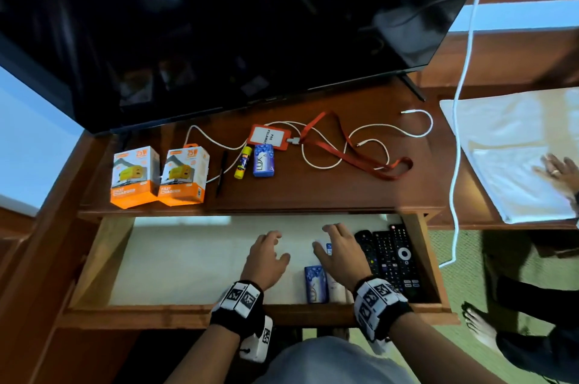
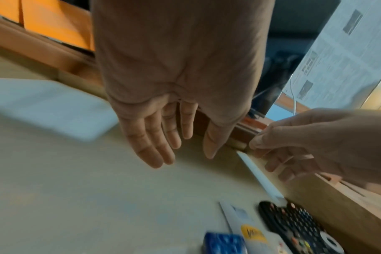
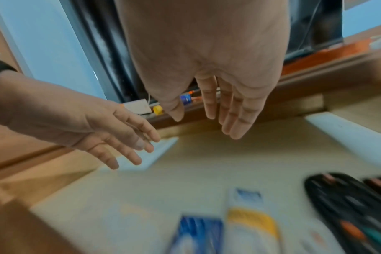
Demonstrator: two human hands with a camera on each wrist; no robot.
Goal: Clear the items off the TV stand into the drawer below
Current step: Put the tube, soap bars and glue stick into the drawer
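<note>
Both my hands hover open over the pulled-out drawer (image 1: 194, 310) and hold nothing. My left hand (image 1: 266, 253) is near the drawer's middle. My right hand (image 1: 340, 250) is just left of the black remotes (image 1: 394, 258). A blue soap box (image 1: 315, 283) and a white tube (image 1: 335, 285) lie in the drawer beneath my right hand. On the stand top remain two orange charger boxes (image 1: 134, 175), a black pen (image 1: 221, 173), a glue stick (image 1: 243, 163), a blue LUX soap (image 1: 263, 160), an orange badge (image 1: 269, 137) with its lanyard (image 1: 354, 152), and a white cable (image 1: 369, 130).
The TV (image 1: 219, 23) overhangs the back of the stand. A white cord (image 1: 457, 133) hangs down at the right. Another person's hand (image 1: 557, 170) rests on a white cloth (image 1: 507, 145) on the side surface, and their bare foot (image 1: 479, 327) is beside the drawer.
</note>
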